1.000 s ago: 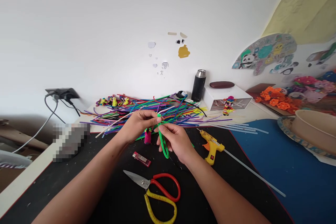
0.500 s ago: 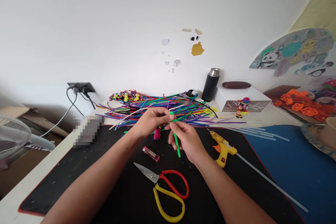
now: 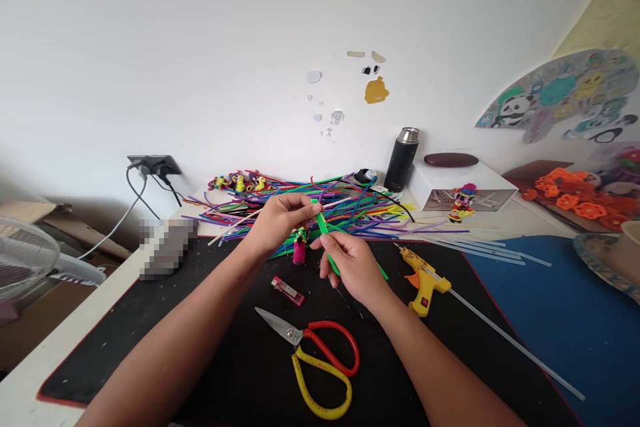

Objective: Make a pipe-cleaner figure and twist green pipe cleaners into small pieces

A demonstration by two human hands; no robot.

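Green pipe cleaner (image 3: 322, 225): located between the two hands, raised above the black mat (image 3: 240, 377). Nearest on the mat lie scissors (image 3: 291, 333), blades together and pointing to the far left, one handle red, the other yellow. Beyond them lies a pink lighter (image 3: 288, 291). To the right, a yellow glue gun (image 3: 424, 280) rests on its side, a long glue stick (image 3: 520, 346) extending from its rear onto the blue surface. Right hand (image 3: 355, 263): thumb and forefinger pinch the lower part of the pipe cleaner, remaining fingers curled beneath. Left hand (image 3: 285, 220): thumb and forefinger pinch the upper end; the other fingers are folded and partly hidden. Just beyond the hands stands a small pink figure (image 3: 299, 253), partly covered. Farther back is a tangled pile of coloured stems (image 3: 360, 210). At the rear, a black flask (image 3: 401, 163) stands left of a white box (image 3: 493, 180), on which a dark red case (image 3: 451, 160) rests. Paper cut-outs, one mustard yellow (image 3: 377, 90), are on the white wall (image 3: 240, 47)
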